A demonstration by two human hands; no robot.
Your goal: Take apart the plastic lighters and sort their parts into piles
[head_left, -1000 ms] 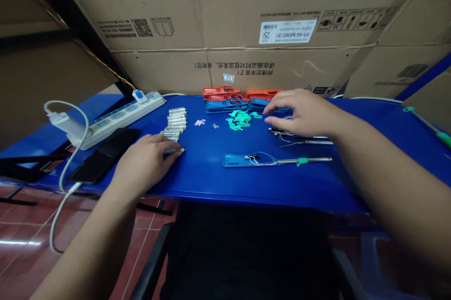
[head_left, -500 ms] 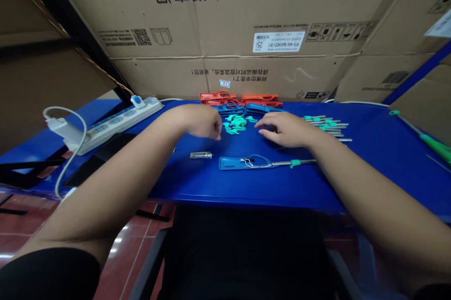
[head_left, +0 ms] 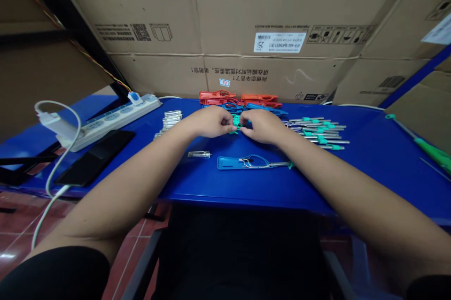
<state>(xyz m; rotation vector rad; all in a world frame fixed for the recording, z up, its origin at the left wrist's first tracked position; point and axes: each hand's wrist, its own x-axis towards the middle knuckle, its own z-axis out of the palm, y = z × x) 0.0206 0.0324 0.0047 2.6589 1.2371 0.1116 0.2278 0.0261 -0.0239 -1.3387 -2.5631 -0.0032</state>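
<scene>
Two bare human arms reach into the scene from the near left and near right. The left forearm (head_left: 116,182) and right forearm (head_left: 338,182) are long, smooth and rounded, narrowing toward the wrists and ending in an ungloved left hand (head_left: 209,121) and right hand (head_left: 262,126). At the near left, a plain black sleeve (head_left: 52,274) wraps the upper arm and ends in a curved hem. At the near right, only a small patch of black sleeve (head_left: 428,286) shows.
</scene>
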